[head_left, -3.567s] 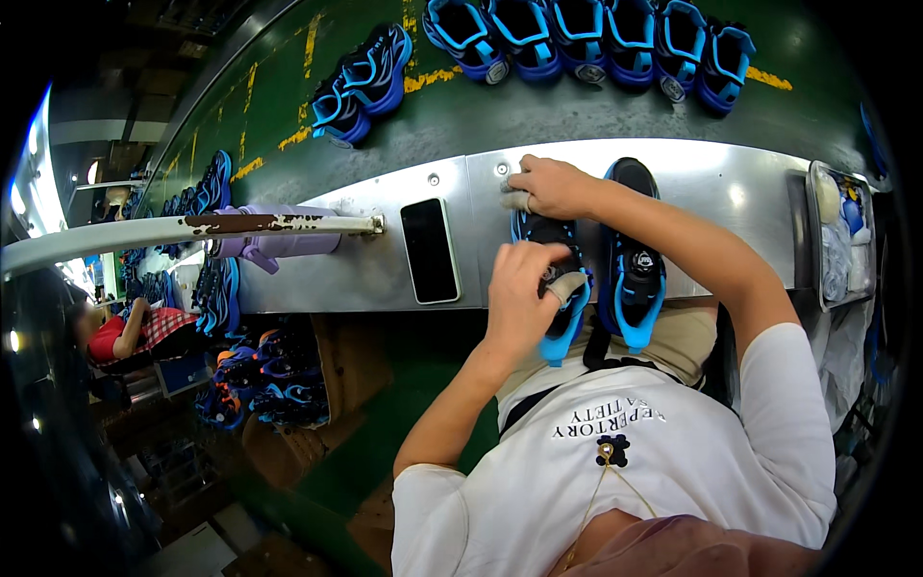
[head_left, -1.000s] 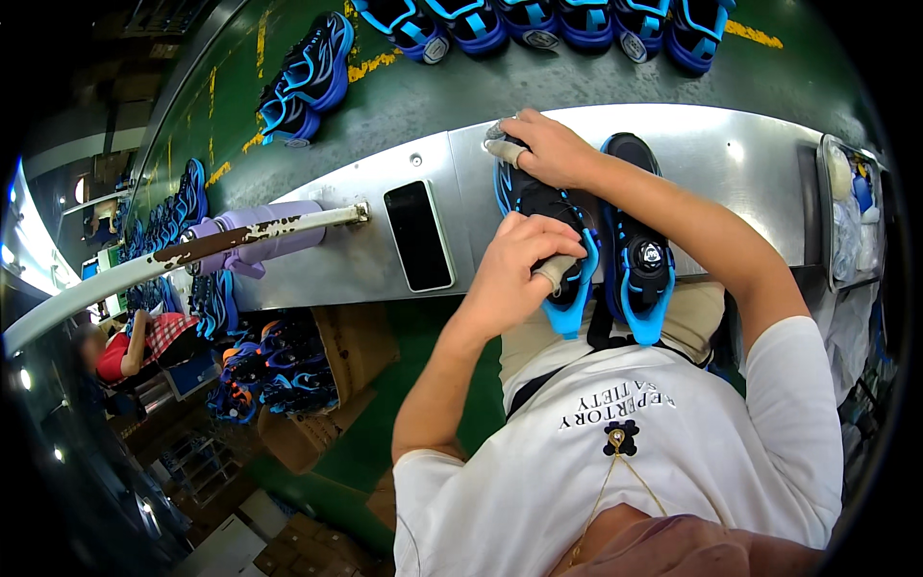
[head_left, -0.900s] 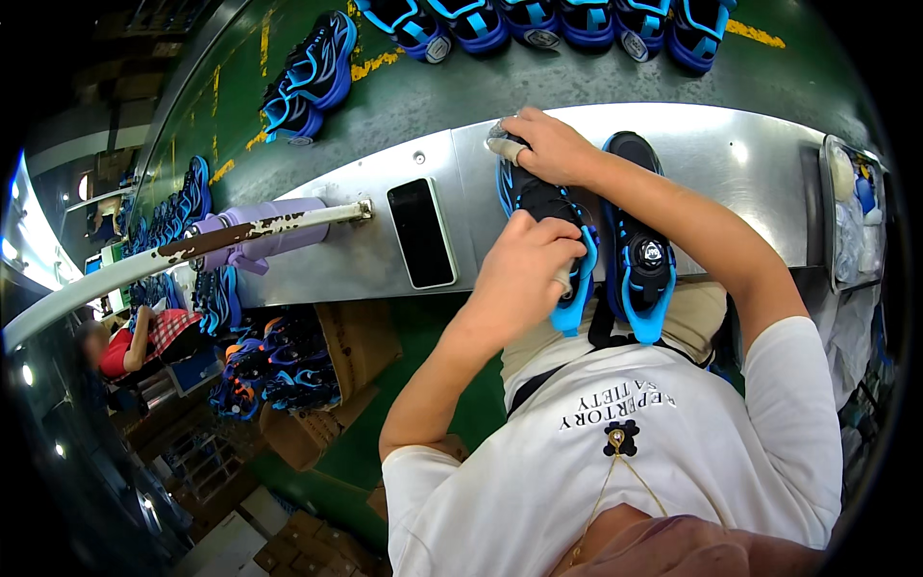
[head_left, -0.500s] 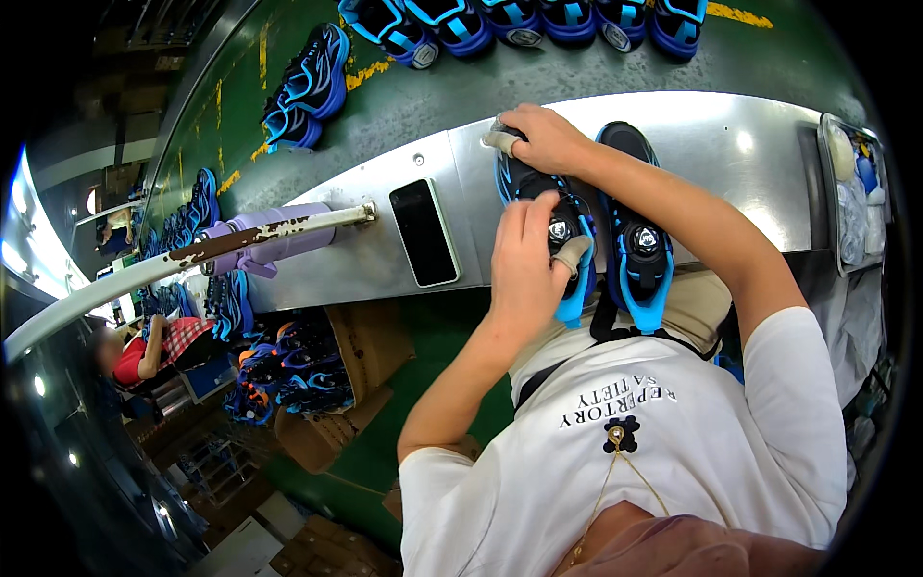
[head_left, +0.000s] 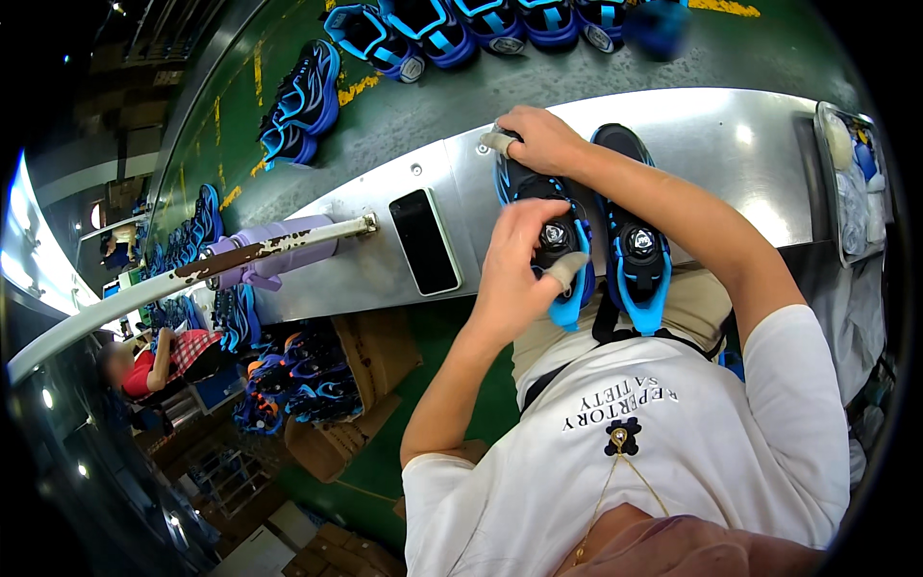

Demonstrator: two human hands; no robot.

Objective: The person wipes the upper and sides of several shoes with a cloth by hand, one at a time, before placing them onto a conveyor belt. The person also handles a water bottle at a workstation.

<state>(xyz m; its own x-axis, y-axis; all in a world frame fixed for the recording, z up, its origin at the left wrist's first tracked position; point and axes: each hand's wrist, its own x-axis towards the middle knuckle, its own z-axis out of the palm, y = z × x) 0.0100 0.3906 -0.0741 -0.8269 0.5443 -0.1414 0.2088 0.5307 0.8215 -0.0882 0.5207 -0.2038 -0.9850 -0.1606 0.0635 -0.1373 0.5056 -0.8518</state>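
Note:
Two black and blue sports shoes lie side by side on the metal ledge, toes pointing away from me. My right hand (head_left: pixel 538 137) grips the toe of the left shoe (head_left: pixel 576 310), its covered thumb pressed against it. Around that shoe's round dial (head_left: pixel 555 235) my left hand (head_left: pixel 519 255) is spread, fingers on the far side and covered thumb on the near side. The dial shows in the gap between them; whether the fingertips touch the shoe is unclear. My right forearm passes over the right shoe (head_left: pixel 639 245), which no hand holds.
A phone (head_left: pixel 424 242) lies on the metal ledge (head_left: pixel 346 197), near a lavender bottle (head_left: pixel 288 260) and a worn white bar (head_left: pixel 327 231). Shoes (head_left: pixel 550 27) line the green surface beyond. A tray (head_left: pixel 846 255) sits right. Below left are a shoe-filled carton (head_left: pixel 380 356) and a person (head_left: pixel 159 365).
My left hand has shifted slightly left and its thumb lower, uncovering more of the dial. The right hand keeps its hold on the toe.

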